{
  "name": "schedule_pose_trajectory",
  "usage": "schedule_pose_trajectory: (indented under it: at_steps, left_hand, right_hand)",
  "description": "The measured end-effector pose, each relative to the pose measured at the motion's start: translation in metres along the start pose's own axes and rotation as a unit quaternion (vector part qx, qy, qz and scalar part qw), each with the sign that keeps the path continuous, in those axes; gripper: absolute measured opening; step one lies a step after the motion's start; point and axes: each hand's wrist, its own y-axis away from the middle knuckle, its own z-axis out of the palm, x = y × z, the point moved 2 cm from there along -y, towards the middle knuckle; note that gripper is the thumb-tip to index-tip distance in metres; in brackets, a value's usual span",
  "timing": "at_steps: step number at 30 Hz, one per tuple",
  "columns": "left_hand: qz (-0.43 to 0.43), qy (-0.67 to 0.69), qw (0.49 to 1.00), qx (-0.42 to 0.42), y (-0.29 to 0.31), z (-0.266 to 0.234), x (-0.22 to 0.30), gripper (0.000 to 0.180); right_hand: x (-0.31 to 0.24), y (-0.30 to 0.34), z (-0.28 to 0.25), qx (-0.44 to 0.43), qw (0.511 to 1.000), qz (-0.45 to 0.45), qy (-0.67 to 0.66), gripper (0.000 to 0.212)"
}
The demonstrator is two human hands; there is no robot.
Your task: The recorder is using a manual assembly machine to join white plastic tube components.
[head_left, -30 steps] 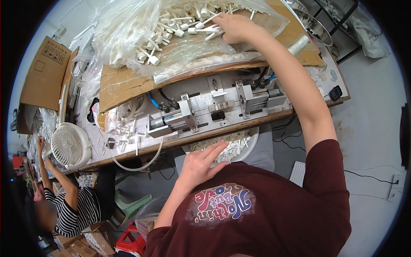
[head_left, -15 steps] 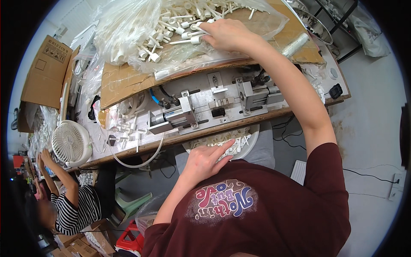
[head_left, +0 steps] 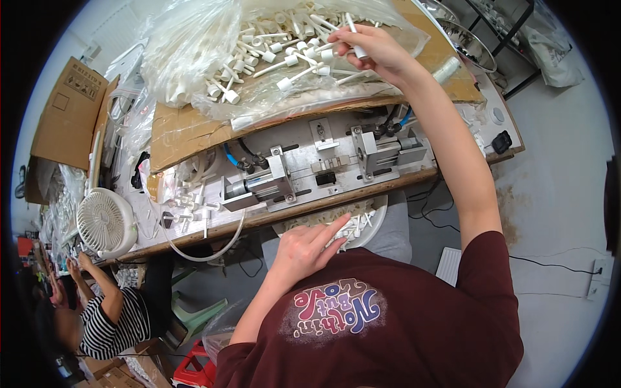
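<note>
At the far right of the heap, my right hand is raised with its fingers closed on a white plastic stick with a thick cap-like end. Below and left of it lies a pile of similar white capped sticks, spread on a clear plastic bag. My left hand rests over a round white bowl on my lap. Its index finger and thumb are stretched out and apart, beside small white plastic pieces; the other fingers are partly hidden.
A metal clamping fixture with two cylinders stands along the table's front edge, below a cardboard sheet. A white fan, a looping clear hose and loose white parts sit to the left. A co-worker in a striped shirt works at lower left.
My right hand has lifted from the pile and moved right, now holding up a white capped stick. My left hand has stayed almost in place over the bowl.
</note>
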Motion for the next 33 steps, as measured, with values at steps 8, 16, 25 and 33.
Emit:
schedule_pose_trajectory:
  at_steps: [8,16,25,33]
  left_hand:
    - [-0.040,0.113,0.986,0.116,-0.016,-0.009,-0.007,0.049]
    - [-0.238,0.490,0.826,0.144,-0.042,-0.035,-0.020,0.058]
    - [-0.190,0.449,0.868,0.097,-0.038,-0.049,-0.005,0.037]
    - [-0.083,-0.041,0.990,0.108,-0.030,-0.004,-0.017,0.030]
  right_hand:
    - [0.007,0.029,-0.007,-0.014,0.979,0.037,-0.200,0.023]
    - [0.019,0.123,0.057,-0.202,0.936,0.089,-0.275,0.024]
    - [0.047,0.156,0.059,-0.139,0.929,0.128,-0.318,0.029]
    - [0.054,0.177,0.055,-0.038,0.938,0.122,-0.323,0.021]
